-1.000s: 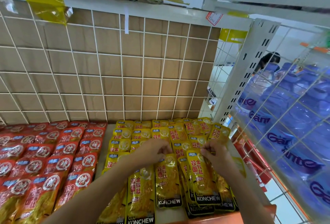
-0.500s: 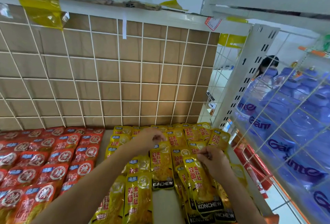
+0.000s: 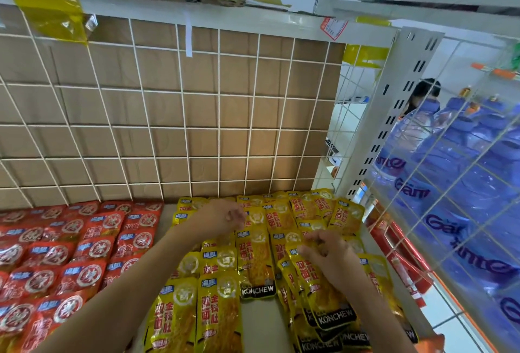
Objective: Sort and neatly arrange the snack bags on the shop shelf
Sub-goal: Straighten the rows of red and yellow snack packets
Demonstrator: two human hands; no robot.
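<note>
The right hand sits with curled fingers at the top edge of a fanned stack of yellow bags. Whether thumb and fingertips actually pinch the top bag cannot be told. At its 10 o'clock the left hand is curled too, over the back rows, and it is also unclear whether it grasps anything. Just at that hand's 5 o'clock lies a single bag, straight, logo end toward 6 o'clock. The step looks like squaring up the yellow snack bags, which fill the shelf from centre to 3 o'clock. The stack needs the most care: its bags splay toward 7 o'clock, so it is best to pinch the top seams together, tap the lower edges level and lay the pile parallel to the single bag. A bare strip of shelf at 6 o'clock leaves room to draw the column forward. The foil is probably slippery, so a low sliding move should disturb the neighbours less than lifting. The red snack bags at 9 o'clock look orderly and should stay apart from the yellow. The wire grid backs the shelf at 12 o'clock, with water bottles at 3 o'clock.
</note>
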